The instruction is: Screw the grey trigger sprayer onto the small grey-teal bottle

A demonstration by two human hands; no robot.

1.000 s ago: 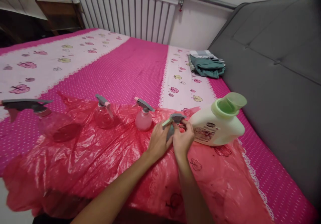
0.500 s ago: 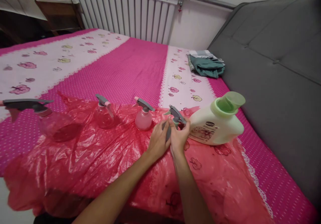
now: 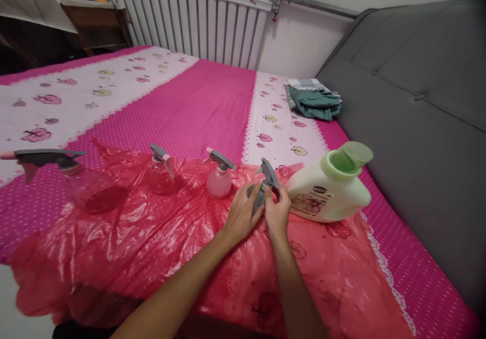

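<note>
Both hands meet on a small spray bottle (image 3: 267,179) with a grey trigger head, standing on a red plastic sheet (image 3: 152,237). My left hand (image 3: 243,215) wraps the bottle's body, which it hides. My right hand (image 3: 278,211) grips the grey head at its neck. Just to the right stands a cream detergent jug (image 3: 326,194) with a green spout cap, a little apart from my right hand. Left of my hands stands a pink spray bottle (image 3: 219,177).
Two more clear pink spray bottles (image 3: 159,172) (image 3: 89,189) stand further left on the sheet. The sheet lies on a pink patterned bed cover (image 3: 197,101). Folded clothes (image 3: 314,101) lie at the back right. A grey headboard (image 3: 417,101) borders the right, a white radiator (image 3: 197,22) the back.
The grey trigger head has turned in my right hand, its nozzle swinging from pointing left to pointing up and away. Both hands stay on the same bottle.
</note>
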